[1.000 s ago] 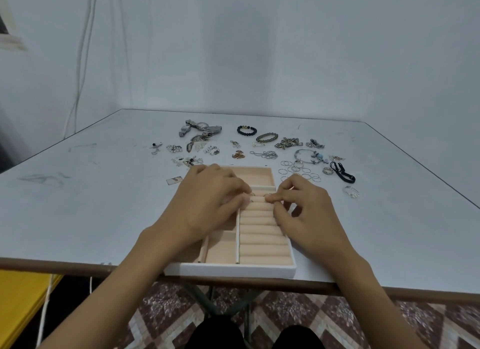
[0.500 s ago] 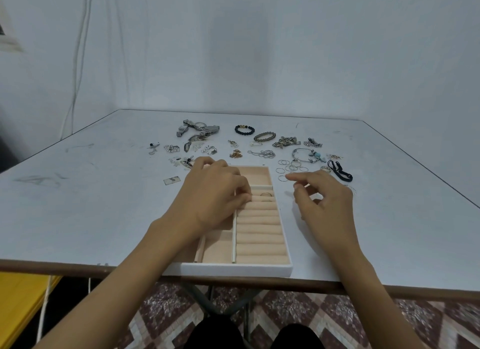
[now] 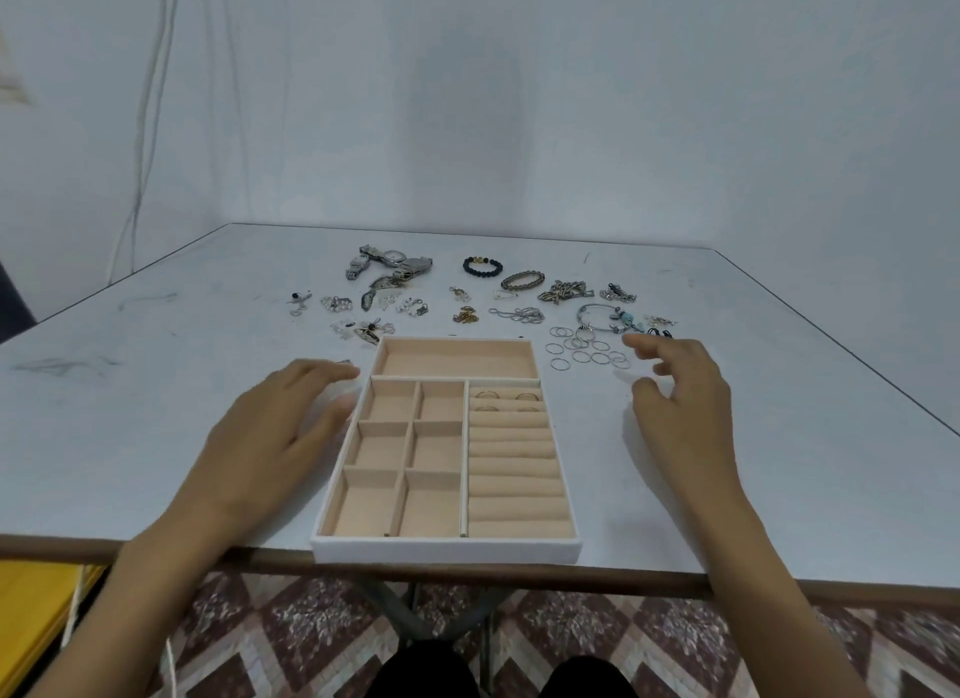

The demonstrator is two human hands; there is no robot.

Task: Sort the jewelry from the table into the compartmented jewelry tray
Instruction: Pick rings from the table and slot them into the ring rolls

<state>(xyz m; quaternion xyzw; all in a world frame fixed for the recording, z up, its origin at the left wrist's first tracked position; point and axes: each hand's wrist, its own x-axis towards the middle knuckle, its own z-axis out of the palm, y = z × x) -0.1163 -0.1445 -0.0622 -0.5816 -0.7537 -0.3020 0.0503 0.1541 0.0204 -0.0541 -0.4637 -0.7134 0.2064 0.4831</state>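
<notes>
Right hand (image 3: 680, 406) is empty, with the fingers loosely spread and the index stretched forward. It hovers just beside the scatter of thin wire rings (image 3: 587, 353) lying on the table (image 3: 156, 416) to the right of the jewelry tray (image 3: 447, 549). Left hand (image 3: 270, 437) is empty too, relaxed, lying by the tray's left wall (can't tell if the fingertips actually touch it).

My guess on handling: those rings look featherlight and stiff, and they lie flat on a smooth top, so poking from above will probably just make them skate away. I'd tip one up by its edge and pinch it between thumb and index, one at a time, since a few sit touching each other. The silver bangle (image 3: 597, 317) with its charms is right behind them and could snag.

They'd go in the ring rolls (image 3: 514, 468) on the tray's right side. A few seated rings (image 3: 525, 397) already sit in the farthest slots, and the nearer slots are free. The rolls look soft, so pushing a ring in edge-first should hold it.

Farther out are the watches (image 3: 389, 263), a dark bead bracelet (image 3: 483, 266) and a chain (image 3: 517, 314), well apart from both hands. They look heavier and floppier.
</notes>
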